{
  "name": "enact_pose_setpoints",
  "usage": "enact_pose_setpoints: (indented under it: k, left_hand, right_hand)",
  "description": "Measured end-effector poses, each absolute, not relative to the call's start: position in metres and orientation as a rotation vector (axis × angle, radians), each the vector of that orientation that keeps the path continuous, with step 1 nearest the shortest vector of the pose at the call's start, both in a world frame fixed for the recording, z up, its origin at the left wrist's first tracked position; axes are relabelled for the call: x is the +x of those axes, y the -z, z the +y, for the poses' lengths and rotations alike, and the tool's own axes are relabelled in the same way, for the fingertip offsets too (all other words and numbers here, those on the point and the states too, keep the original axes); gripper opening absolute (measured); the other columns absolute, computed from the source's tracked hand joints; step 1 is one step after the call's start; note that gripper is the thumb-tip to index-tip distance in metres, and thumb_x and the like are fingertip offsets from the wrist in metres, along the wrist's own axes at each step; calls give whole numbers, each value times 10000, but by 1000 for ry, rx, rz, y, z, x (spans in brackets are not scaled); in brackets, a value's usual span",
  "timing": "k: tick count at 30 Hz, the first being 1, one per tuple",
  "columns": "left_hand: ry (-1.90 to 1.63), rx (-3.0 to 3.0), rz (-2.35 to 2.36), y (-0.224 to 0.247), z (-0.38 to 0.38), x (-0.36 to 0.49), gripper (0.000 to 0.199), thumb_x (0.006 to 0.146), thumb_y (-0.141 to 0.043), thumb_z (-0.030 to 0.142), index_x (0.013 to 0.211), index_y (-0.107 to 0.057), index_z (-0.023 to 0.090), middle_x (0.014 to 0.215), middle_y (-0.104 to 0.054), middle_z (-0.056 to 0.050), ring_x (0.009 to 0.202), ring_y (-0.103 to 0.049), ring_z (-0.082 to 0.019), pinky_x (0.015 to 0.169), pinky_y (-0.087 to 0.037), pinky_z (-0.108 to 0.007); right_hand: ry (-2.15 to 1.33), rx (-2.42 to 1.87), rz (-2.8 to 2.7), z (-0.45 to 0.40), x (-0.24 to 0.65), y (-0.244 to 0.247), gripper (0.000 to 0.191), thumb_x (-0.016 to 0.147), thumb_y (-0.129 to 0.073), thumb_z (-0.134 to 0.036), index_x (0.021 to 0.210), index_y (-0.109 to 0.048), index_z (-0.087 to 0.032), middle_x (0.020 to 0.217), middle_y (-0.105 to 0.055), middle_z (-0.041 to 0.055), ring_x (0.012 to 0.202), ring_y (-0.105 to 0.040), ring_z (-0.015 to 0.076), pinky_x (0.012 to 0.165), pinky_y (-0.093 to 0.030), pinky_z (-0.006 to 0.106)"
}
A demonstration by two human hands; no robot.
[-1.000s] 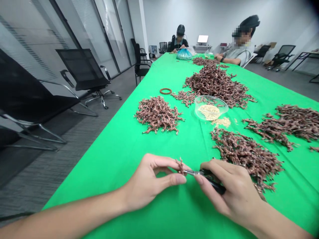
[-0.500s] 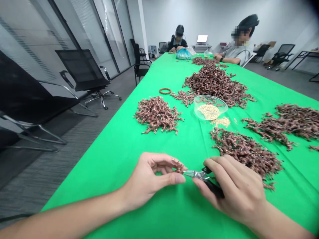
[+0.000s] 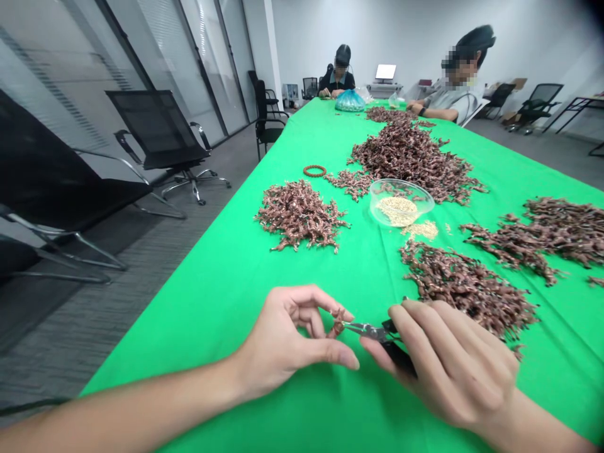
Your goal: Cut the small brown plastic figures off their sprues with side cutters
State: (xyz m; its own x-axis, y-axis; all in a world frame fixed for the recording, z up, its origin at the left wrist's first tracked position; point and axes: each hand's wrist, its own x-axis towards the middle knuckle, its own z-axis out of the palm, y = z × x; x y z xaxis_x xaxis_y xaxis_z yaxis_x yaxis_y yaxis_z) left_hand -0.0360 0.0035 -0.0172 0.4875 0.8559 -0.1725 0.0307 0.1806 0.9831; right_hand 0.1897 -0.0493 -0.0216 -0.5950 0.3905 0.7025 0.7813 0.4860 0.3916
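Observation:
A small brown figure with thin limbs [image 3: 338, 323] rests among the curled fingers of my left hand [image 3: 287, 340], beside the index fingertip. The thumb of that hand stands apart from it, lower down. In my right hand [image 3: 453, 358] is a pair of black-handled needle-nose pliers [image 3: 372, 331], the fingers wrapped round the handles. The thin jaws point left and their tips touch the figure. Whether the jaws grip it is too small to tell. A pile of similar brown figures [image 3: 467, 289] lies just beyond my right hand.
More brown figures form a left pile [image 3: 302, 214], a big middle pile [image 3: 415, 157] and a right pile [image 3: 566, 233] on the green cloth [image 3: 226, 283]. A clear bowl [image 3: 401, 204] holds pale small pieces, with some spilled beside it. A brown ring [image 3: 314, 171] lies farther back. Two people sit beyond.
My left thumb has moved down, away from the figure. The right hand and pliers have shifted and turned slightly, the jaw tips now further left against the figure.

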Motion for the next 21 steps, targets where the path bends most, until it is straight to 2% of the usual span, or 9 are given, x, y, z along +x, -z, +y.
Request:
enact_pose_setpoints:
  k: [9, 15, 18, 21]
  left_hand:
    - [-675, 1270, 909, 16, 4, -35, 443, 504, -944, 239, 817, -657, 111, 869, -728, -64, 520, -521, -43, 517, -406, -189]
    - [-674, 1240, 920, 17, 5, -35, 483, 473, -954, 231, 812, -630, 112, 856, -726, -59, 528, -532, -41, 519, -424, -173]
    - [-657, 1151, 860, 15, 6, -34, 422, 566, -920, 272, 838, -643, 106, 759, -718, -49, 557, -618, -89, 559, -489, -194]
    - [-625, 1021, 780, 10, 8, -34, 319, 767, -784, 360, 903, -674, 93, 765, -733, -82, 683, -727, -186, 647, -561, -254]
  right_hand:
    - [1011, -958, -2172, -50, 189, 22, 404, 757, -788, -420, 946, -696, -76, 797, -735, 147, 709, -666, 262, 631, -511, 385]
    - [1034, -929, -2097, -51, 185, 25, 442, 691, -850, -385, 940, -696, -54, 752, -743, 123, 665, -665, 249, 629, -494, 365]
    - [1064, -924, -2089, -51, 186, 25, 439, 675, -864, -364, 939, -699, -55, 736, -747, 113, 652, -665, 248, 634, -486, 364]
    - [1099, -945, -2059, -50, 187, 23, 426, 660, -876, -352, 923, -698, -67, 717, -748, 105, 638, -663, 243, 629, -479, 356]
